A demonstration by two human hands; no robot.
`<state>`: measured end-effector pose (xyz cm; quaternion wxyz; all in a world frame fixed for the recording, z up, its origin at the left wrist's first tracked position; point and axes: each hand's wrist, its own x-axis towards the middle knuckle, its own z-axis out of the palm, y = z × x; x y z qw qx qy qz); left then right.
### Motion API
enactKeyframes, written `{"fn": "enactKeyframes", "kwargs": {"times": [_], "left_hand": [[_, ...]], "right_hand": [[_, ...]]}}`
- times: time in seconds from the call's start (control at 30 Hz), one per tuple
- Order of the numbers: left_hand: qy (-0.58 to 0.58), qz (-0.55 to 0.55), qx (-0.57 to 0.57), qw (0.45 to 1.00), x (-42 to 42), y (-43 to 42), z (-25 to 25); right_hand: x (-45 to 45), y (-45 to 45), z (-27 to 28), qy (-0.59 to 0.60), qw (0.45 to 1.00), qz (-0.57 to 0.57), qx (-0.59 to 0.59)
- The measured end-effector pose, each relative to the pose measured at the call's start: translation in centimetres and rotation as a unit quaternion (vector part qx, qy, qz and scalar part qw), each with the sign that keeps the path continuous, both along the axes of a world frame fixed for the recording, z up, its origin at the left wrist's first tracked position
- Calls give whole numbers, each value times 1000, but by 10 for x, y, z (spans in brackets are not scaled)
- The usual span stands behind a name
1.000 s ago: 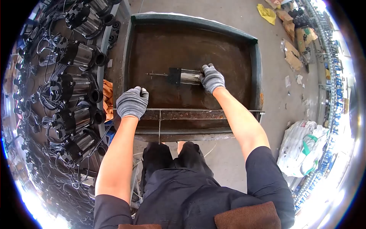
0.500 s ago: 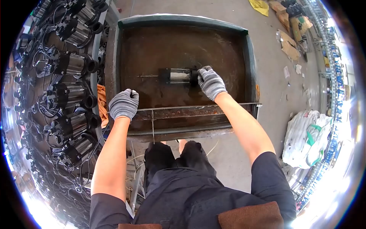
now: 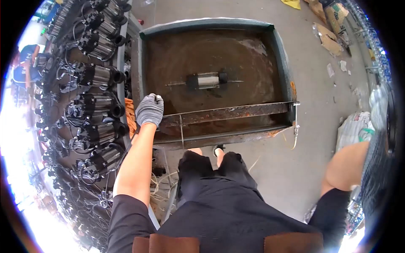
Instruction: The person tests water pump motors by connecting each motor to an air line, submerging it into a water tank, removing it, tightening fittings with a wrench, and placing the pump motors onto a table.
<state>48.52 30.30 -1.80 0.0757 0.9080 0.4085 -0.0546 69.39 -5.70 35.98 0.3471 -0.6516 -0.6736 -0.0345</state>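
A silver cylindrical motor with black ends [image 3: 208, 80] lies on its side in murky brown liquid inside a shallow metal tank [image 3: 276, 52], with thin rods or lines showing at both ends. My left hand [image 3: 150, 110], in a grey striped glove, is closed at the tank's left edge, by the end of the rusty crossbar [image 3: 228, 113]. A dark cable runs down beside it; what the fingers hold is hidden. My right hand [image 3: 376, 177] is raised at the far right, close to the camera, blurred, its fingers not distinguishable.
Rows of similar motors with cables [image 3: 95, 76] fill the left side. An orange cloth [image 3: 130, 116] hangs by the tank's left edge. On the right are a white sack [image 3: 353, 128] and torn cardboard [image 3: 328, 40]. A hose fitting [image 3: 296, 126] hangs at the tank's right corner.
My right hand has left the motor and moved to the far right, up near the camera. The motor now lies untouched in the liquid. My left hand stays at the tank's left edge.
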Motion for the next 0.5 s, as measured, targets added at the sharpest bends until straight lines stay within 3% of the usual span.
{"fn": "enactKeyframes", "kwargs": {"times": [0.13, 0.27, 0.3, 0.33, 0.4, 0.43, 0.5], "left_hand": [[-172, -15, -25, 985, -17, 21, -31], [-258, -28, -48, 965, -31, 37, -41], [-324, 44, -179, 928, -28, 28, -25], [-415, 101, -377, 822, -28, 21, -9], [-328, 34, -481, 812, -32, -35, 125], [-269, -53, -539, 796, -49, -50, 177], [-203, -246, -595, 738, -80, -69, 246]], "right_hand": [[-17, -27, 11, -38, 998, -6, -41], [-34, -57, 7, -20, 999, -16, -44], [-38, -65, 5, -8, 999, -15, -44], [-43, -75, 3, 5, 999, -14, -46], [-56, -94, -3, 39, 998, -8, -50], [-62, -104, -4, 56, 997, -4, -51], [-74, -118, -7, 88, 995, 7, -47]]}}
